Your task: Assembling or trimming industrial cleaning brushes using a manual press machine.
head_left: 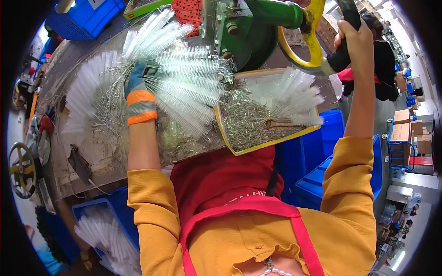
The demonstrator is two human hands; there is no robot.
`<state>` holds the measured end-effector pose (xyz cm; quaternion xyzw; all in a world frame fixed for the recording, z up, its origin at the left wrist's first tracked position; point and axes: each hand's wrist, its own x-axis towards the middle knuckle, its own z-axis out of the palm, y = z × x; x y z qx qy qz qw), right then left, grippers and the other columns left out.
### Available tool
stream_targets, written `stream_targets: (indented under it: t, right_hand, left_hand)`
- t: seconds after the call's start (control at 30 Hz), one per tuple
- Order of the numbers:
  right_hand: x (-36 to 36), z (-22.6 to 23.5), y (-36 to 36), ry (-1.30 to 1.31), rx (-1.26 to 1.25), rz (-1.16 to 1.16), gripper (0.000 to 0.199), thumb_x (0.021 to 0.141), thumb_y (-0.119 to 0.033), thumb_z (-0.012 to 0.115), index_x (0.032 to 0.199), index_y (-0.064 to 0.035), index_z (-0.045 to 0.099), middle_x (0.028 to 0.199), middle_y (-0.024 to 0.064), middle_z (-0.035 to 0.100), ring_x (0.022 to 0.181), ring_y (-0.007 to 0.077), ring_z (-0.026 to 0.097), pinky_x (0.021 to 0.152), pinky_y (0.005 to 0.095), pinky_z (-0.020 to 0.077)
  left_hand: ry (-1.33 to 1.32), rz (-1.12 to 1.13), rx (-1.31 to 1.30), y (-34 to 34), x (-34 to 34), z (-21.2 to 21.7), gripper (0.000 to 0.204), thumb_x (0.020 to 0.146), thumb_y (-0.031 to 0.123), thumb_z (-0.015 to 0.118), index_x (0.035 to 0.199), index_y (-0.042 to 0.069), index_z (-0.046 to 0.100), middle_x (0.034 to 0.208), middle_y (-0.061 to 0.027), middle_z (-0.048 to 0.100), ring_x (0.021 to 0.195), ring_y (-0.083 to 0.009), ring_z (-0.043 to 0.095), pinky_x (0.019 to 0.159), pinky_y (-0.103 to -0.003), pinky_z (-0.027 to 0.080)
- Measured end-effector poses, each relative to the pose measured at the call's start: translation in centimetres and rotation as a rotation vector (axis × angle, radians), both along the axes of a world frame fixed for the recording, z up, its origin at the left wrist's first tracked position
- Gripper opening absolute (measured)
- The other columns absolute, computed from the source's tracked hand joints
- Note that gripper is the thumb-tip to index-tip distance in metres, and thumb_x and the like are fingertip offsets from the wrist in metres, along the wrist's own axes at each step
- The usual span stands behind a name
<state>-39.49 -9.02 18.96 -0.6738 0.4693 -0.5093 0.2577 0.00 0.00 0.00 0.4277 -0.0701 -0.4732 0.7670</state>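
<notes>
My left hand, in a blue glove with an orange and grey cuff, closes round the wire stems of a fanned bunch of white bristle brushes. The fan spreads to the right, with its far ends beside a green machine. Up at the right, my bare right hand is wrapped round the black-covered part of the machine's yellow handwheel. More white brushes lie on the worktable to the left of my gloved hand, their looped wire ends turned toward it.
A yellow-edged tray at the table's front holds many short metal bits and some brushes. Blue crates stand below it; another crate with brushes is at lower left. A person in dark clothing is behind the wheel.
</notes>
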Motion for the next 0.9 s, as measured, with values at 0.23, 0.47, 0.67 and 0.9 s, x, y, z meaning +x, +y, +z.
stream_targets:
  t: [0.23, 0.47, 0.67, 0.9]
  right_hand:
    - [0.6, -3.0, 2.1, 0.034, -0.269, -0.084, 0.010, 0.075, -0.009, 0.050, 0.079, 0.0005, 0.049, 0.054, 0.0033, 0.049, 0.044, 0.0104, 0.047, 0.045, 0.0225, 0.0395]
    - [1.5, -8.3, 3.4, -0.240, -0.321, -0.170, 0.014, 0.078, 0.000, 0.050, 0.087, 0.0001, 0.040, 0.059, 0.0072, 0.051, 0.047, 0.0130, 0.052, 0.051, 0.0240, 0.0436]
    - [2.3, -10.6, 3.2, -0.347, -0.336, -0.136, 0.013, 0.078, 0.000, 0.049, 0.086, 0.0005, 0.039, 0.055, 0.0074, 0.050, 0.048, 0.0139, 0.052, 0.052, 0.0248, 0.0443]
    - [1.3, -5.2, 3.6, -0.134, -0.183, -0.183, 0.009, 0.076, -0.003, 0.050, 0.081, 0.0009, 0.044, 0.057, 0.0066, 0.052, 0.046, 0.0128, 0.052, 0.049, 0.0246, 0.0437]
  left_hand:
    - [-0.032, 0.011, 0.009, 0.0, -0.2, 0.4, 0.026, 0.071, 0.020, 0.067, 0.090, 0.004, 0.058, 0.079, -0.0097, 0.061, 0.066, -0.0211, 0.060, 0.056, -0.033, 0.053]
    - [-0.050, -0.166, -0.062, 1.4, 0.4, 0.7, 0.027, 0.072, 0.019, 0.066, 0.091, 0.002, 0.057, 0.081, -0.0111, 0.061, 0.067, -0.0219, 0.061, 0.056, -0.033, 0.054]
    - [-0.085, -0.174, -0.178, 1.1, 1.0, 0.6, 0.028, 0.072, 0.019, 0.066, 0.092, 0.002, 0.057, 0.082, -0.0119, 0.061, 0.068, -0.0224, 0.061, 0.056, -0.033, 0.054]
    - [-0.090, -0.052, -0.107, 1.0, 2.2, 0.0, 0.032, 0.072, 0.021, 0.066, 0.094, 0.000, 0.056, 0.082, -0.0136, 0.062, 0.067, -0.0229, 0.062, 0.058, -0.033, 0.053]
